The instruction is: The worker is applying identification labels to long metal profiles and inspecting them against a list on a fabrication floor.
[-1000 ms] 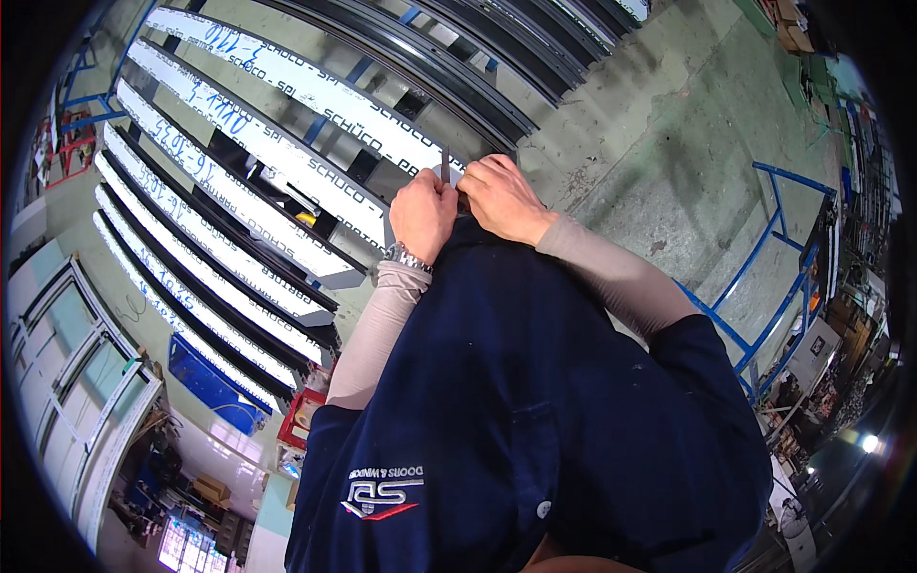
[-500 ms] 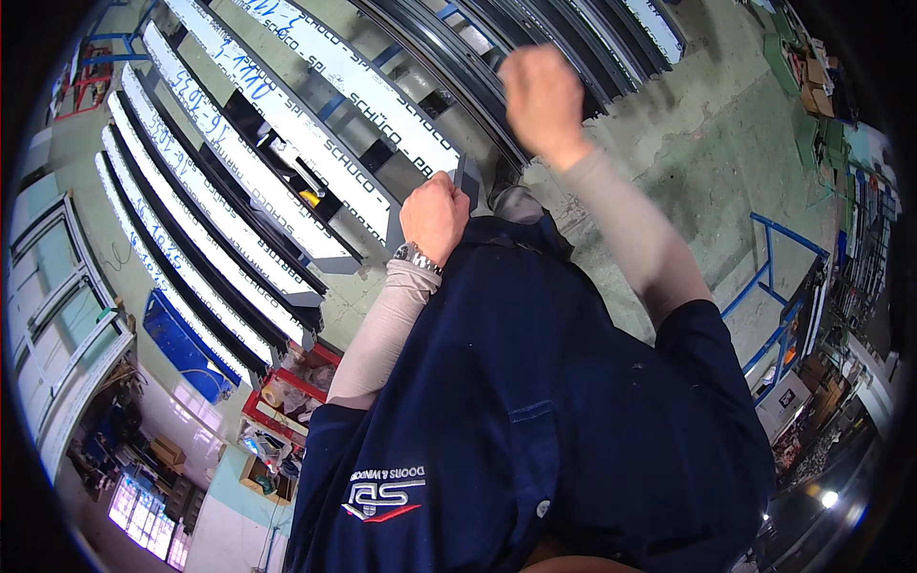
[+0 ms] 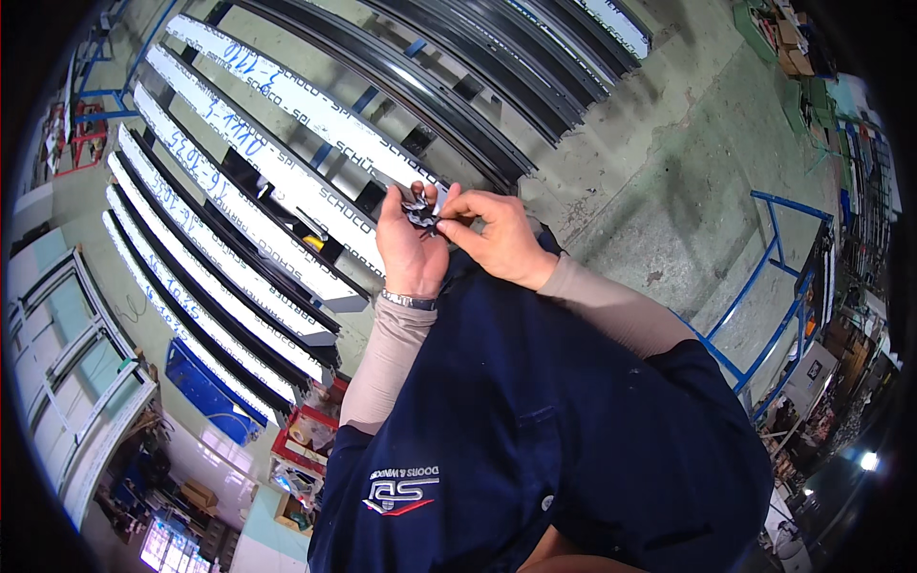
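My left hand [image 3: 411, 263] is turned palm up and cupped around several small dark, shiny pieces [image 3: 420, 214], too small to name. Above that palm, my right hand [image 3: 497, 239] pinches with thumb and forefinger at the right side of the little pile. What exactly sits between those fingertips is hard to make out. Just beyond my hands ends a long profile covered with white printed film [image 3: 315, 129], the nearest of the work pieces to them.
More film-covered profiles [image 3: 215, 234] lie side by side at the left, and dark bare profiles [image 3: 458, 57] stretch across the top. A blue metal frame [image 3: 764, 286] stands on the green floor [image 3: 659, 181] at the right. Red-framed shelving [image 3: 296, 439] holds odds and ends at lower left.
My right hand has come down and left from above the dark profiles to my left hand. The left was a fist by the profile's end; now it is palm up, showing small pieces.
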### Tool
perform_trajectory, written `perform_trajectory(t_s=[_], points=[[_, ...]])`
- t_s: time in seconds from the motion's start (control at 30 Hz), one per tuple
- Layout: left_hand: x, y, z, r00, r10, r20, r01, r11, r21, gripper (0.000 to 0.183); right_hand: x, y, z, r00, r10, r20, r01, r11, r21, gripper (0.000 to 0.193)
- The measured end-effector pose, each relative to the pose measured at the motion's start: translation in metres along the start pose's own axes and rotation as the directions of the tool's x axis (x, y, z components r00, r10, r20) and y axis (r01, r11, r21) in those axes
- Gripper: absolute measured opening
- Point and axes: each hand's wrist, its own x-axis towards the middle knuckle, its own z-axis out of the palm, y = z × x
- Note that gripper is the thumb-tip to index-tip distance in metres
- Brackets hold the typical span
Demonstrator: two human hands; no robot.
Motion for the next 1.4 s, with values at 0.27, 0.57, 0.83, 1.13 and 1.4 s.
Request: perform_trajectory(t_s=[0.27,0.57,0.83,1.13,1.4], points=[[0.016,0.034,-0.022,0.996,0.059,0.061,-0.049,0.986,-0.162,0.017,-0.01,0.002,-0.01,0.913,-0.287,0.29,0.377,0.864,-0.333,0.018],[-0.003,0.067,-0.062,0.977,0.191,0.091,-0.192,0.981,-0.001,0.024,0.094,0.118,-0.08,0.929,0.366,-0.059,-0.297,0.641,-0.708,0.082],[-0.021,0.048,-0.1,0.973,0.223,0.062,-0.229,0.967,0.11,0.025,0.07,0.092,-0.031,0.941,0.213,-0.263,-0.338,0.635,-0.694,0.06],[-0.006,0.048,-0.096,0.969,0.21,0.131,-0.236,0.943,0.233,0.028,0.038,0.097,-0.029,0.982,0.036,-0.188,-0.166,0.646,-0.745,0.083],[0.037,0.015,-0.03,0.867,0.337,0.367,-0.481,0.756,0.443,0.025,-0.012,0.077,-0.1,0.987,-0.147,-0.061,0.081,0.795,-0.602,0.026]])
